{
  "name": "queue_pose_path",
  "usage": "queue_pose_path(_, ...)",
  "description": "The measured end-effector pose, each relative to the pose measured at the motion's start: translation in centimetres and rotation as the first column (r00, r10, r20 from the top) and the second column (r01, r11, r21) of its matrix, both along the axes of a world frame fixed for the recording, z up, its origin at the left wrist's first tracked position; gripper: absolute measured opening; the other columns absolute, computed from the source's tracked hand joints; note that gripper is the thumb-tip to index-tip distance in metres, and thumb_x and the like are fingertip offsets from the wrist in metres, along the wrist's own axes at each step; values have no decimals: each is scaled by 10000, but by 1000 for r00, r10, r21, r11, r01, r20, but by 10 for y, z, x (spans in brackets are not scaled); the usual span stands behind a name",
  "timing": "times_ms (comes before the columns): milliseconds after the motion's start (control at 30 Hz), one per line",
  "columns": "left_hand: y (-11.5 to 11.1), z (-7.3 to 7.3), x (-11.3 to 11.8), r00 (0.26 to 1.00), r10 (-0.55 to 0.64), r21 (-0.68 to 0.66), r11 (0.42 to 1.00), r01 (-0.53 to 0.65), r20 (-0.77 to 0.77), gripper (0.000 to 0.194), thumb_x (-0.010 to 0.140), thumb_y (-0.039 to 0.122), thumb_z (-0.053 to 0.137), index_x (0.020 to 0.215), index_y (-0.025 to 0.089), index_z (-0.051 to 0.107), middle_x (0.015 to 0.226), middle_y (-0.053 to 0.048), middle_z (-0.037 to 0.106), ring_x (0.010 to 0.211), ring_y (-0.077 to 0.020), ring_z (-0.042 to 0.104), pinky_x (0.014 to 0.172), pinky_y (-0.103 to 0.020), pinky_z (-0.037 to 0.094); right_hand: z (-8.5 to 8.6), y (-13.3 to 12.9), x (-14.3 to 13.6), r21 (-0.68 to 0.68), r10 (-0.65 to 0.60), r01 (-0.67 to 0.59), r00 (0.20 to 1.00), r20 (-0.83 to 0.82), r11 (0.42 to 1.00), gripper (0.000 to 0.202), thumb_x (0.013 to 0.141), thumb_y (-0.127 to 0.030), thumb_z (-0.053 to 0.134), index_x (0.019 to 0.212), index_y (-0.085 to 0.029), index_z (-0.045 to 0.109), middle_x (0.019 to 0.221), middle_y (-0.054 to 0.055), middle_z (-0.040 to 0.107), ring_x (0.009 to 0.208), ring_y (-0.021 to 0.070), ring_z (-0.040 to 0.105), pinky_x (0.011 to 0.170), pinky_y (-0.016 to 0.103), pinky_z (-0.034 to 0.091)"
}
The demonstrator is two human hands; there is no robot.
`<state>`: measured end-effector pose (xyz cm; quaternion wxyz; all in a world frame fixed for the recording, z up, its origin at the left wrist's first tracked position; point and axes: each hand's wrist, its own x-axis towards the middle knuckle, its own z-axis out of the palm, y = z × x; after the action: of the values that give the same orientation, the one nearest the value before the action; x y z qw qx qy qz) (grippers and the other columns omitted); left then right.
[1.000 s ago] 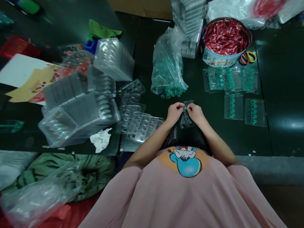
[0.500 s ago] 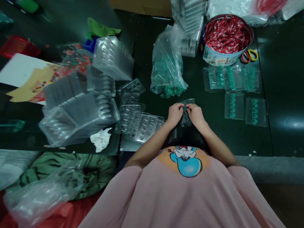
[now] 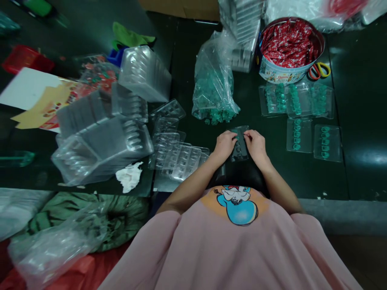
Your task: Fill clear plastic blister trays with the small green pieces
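A small clear plastic blister tray (image 3: 238, 151) with a column of moulded cavities lies at the table's front edge, close to my body. My left hand (image 3: 225, 144) is closed at the tray's upper left edge, its fingertips beside a small green translucent piece (image 3: 235, 131) in the top part. At the right edge, my right hand (image 3: 256, 146) has its thumb and forefinger pressed together; whether a small piece is between them is hidden. Just beyond the hands, a clear bag (image 3: 213, 76) lies with loose green pieces (image 3: 222, 116) spilling from its mouth.
Flat clear trays (image 3: 184, 161) overlap at left, beside tall stacks of clear trays (image 3: 105, 141). Trays filled with green pieces (image 3: 298, 135) lie at right. Behind them stand a round tin (image 3: 282, 74) of red wrapped packets and scissors (image 3: 323, 69). Crumpled white paper (image 3: 129, 177) sits front left.
My hands have moved apart from their meeting point over the tray's top. The right hand shifted right to the tray's edge, uncovering more of the tray.
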<state>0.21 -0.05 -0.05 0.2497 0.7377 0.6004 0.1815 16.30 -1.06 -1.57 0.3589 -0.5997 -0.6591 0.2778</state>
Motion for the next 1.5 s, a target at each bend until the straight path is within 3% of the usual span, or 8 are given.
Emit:
queue_pose_path(433, -3, 8, -3, 999, -37, -88, 995, 39, 26, 334, 792, 101, 616, 1106, 197, 680, 884, -45, 701, 820, -183, 643, 786, -288, 487, -5, 0, 12, -15, -28, 28, 999, -38, 1000, 163, 866, -194, 483, 865, -195, 646, 861, 62, 667, 786, 189, 609, 767, 316, 473)
queue_pose_path(633, 15, 25, -52, 984, 180, 9, 984, -179, -20, 222, 823, 188, 603, 1029, 191, 685, 896, -53, 690, 839, -197, 636, 828, -314, 485, -4, -3, 9, 11, 8, -8, 1000, 1, 1000, 223, 888, -204, 464, 961, -189, 674, 904, 76, 667, 821, 203, 615, 775, 328, 489)
queue_pose_path(833, 53, 3, -97, 963, 253, 136, 961, -240, -91, 290, 755, 104, 600, 1022, 173, 687, 1071, -123, 650, 973, -254, 600, 921, -360, 458, -1, -13, -4, -14, 106, -106, 962, 252, 994, 347, 918, -175, 409, 1102, -158, 703, 942, 123, 650, 840, 231, 578, 767, 357, 461)
queue_pose_path(1000, 60, -8, -100, 968, 243, 108, 966, -235, -64, 226, 702, 97, 600, 892, 181, 688, 963, -114, 666, 915, -260, 595, 905, -369, 463, -3, -18, -12, -32, 146, -146, 899, 413, 989, 367, 923, -141, 420, 1138, -224, 706, 931, 131, 635, 856, 244, 520, 739, 359, 411)
queue_pose_path(1167, 41, 10, -90, 956, 287, 64, 955, -290, 59, 180, 730, 119, 583, 857, 190, 688, 921, -84, 685, 892, -228, 614, 887, -346, 462, -3, -18, -10, -46, 167, -162, 902, 399, 986, 337, 917, -136, 448, 1074, -255, 721, 930, 123, 623, 885, 246, 505, 765, 360, 401)
queue_pose_path(1267, 20, 22, -73, 885, 308, -103, 951, -290, 348, 151, 729, 194, 622, 857, 169, 697, 840, -47, 690, 777, -178, 619, 780, -302, 476, 1, -17, -4, -30, 145, -142, 944, 298, 989, 319, 933, -173, 429, 1078, -210, 711, 930, 118, 635, 893, 243, 537, 781, 360, 419)
queue_pose_path(1367, 1, 29, -52, 697, 365, -324, 925, -198, 618, 203, 698, 281, 693, 850, 147, 678, 767, -28, 678, 704, -145, 617, 678, -257, 456, 9, -18, -2, -10, 122, -122, 991, 57, 993, 284, 936, -216, 442, 1052, -190, 700, 930, 89, 656, 869, 211, 584, 791, 340, 454)
queue_pose_path(1500, -13, 32, -27, 533, 428, -464, 883, -73, 730, 277, 646, 314, 771, 828, 152, 640, 715, 2, 646, 656, -121, 618, 604, -224, 421, 27, -22, -8, -37, 97, -109, 967, -235, 993, 207, 913, -300, 524, 973, -201, 696, 910, 47, 687, 800, 169, 619, 742, 296, 483)
